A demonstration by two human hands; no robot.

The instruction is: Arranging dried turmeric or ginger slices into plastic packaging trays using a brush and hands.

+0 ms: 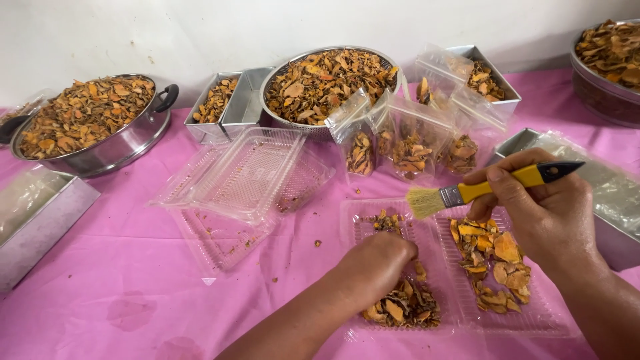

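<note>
My right hand [543, 207] grips a yellow-handled brush [480, 190] with pale bristles pointing left, held above a clear plastic tray [547, 320]. In the tray lie dried orange-brown slices [490, 260] on the right and a darker heap [403, 307] at the front left. Over that heap sits my left hand [377, 263], fingers curled and closed down among the slices; whether it holds any is hidden.
Empty clear trays [250, 177] lie stacked left of centre on the pink cloth. Behind them stand a colander [327, 80] and a steel pot [100, 127] full of slices, small metal tins [223, 107], filled clear bags [407, 143], and metal boxes [37, 217] at both sides.
</note>
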